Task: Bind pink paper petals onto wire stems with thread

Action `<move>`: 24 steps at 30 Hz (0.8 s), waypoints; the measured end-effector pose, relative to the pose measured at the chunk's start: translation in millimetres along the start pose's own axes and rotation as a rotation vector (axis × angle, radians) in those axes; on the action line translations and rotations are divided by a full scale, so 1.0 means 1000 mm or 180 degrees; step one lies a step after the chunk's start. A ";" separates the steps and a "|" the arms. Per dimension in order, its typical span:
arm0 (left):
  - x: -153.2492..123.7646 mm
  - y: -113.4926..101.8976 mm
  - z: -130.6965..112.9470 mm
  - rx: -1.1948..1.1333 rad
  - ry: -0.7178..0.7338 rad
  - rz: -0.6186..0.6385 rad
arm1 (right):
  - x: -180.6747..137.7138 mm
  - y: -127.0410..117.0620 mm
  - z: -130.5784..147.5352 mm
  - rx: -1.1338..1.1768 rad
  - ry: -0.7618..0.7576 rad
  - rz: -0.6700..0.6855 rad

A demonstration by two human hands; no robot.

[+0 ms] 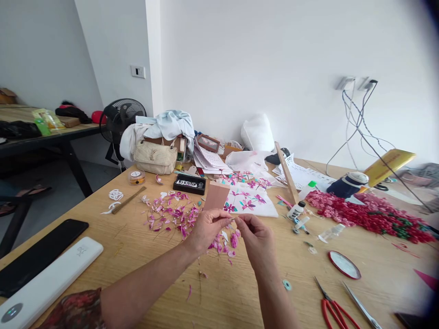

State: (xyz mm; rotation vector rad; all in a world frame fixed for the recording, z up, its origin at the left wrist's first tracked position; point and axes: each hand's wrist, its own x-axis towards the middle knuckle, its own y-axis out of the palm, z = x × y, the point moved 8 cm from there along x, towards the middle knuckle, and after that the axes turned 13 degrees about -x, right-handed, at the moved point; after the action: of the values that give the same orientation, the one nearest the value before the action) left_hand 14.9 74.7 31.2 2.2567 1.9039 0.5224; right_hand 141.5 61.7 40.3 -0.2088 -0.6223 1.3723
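My left hand and my right hand meet over the middle of the table, fingertips almost touching. Thumb and forefinger are pinched together on each, and what sits between them is too small to make out. Beneath and to the left of them lie scattered pink-purple petals on thin stems. Just behind my fingers is a brownish-pink card. Beyond it, painted purple flowers with teal leaves rest on a white sheet.
At right lie red-handled scissors, tweezers, a round red-rimmed dish, a small bottle and a heap of red flower strands. A white power bank sits at left. Toward the back stands a cream handbag.
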 end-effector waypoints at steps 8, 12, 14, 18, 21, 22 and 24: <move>0.003 -0.001 0.002 0.0246 0.0054 0.0071 | -0.001 0.001 -0.001 0.0155 0.0093 -0.0006; 0.004 -0.002 -0.004 0.0520 0.0206 0.0111 | 0.000 0.006 -0.003 0.0409 0.0138 0.0068; 0.004 -0.003 -0.006 0.0599 0.0230 0.0076 | -0.001 0.008 -0.002 0.0386 0.0057 0.0076; 0.004 -0.004 -0.012 0.0797 0.0422 0.0099 | -0.002 0.008 0.002 -0.0001 -0.0168 0.0001; 0.004 -0.002 -0.018 0.1145 0.0745 0.0164 | -0.005 0.004 0.010 -0.0559 -0.0369 -0.0163; 0.003 -0.002 -0.020 0.1285 0.0854 0.0192 | -0.006 0.003 0.013 -0.0769 -0.0433 -0.0227; 0.002 0.001 -0.021 0.1583 0.1057 0.0300 | -0.008 0.002 0.020 -0.1171 -0.0557 -0.0297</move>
State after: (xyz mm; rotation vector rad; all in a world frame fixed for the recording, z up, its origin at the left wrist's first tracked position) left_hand 8.7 74.5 51.9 2.7173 2.3064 0.5062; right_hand 128.5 49.7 53.7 -0.3520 -1.0189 1.1860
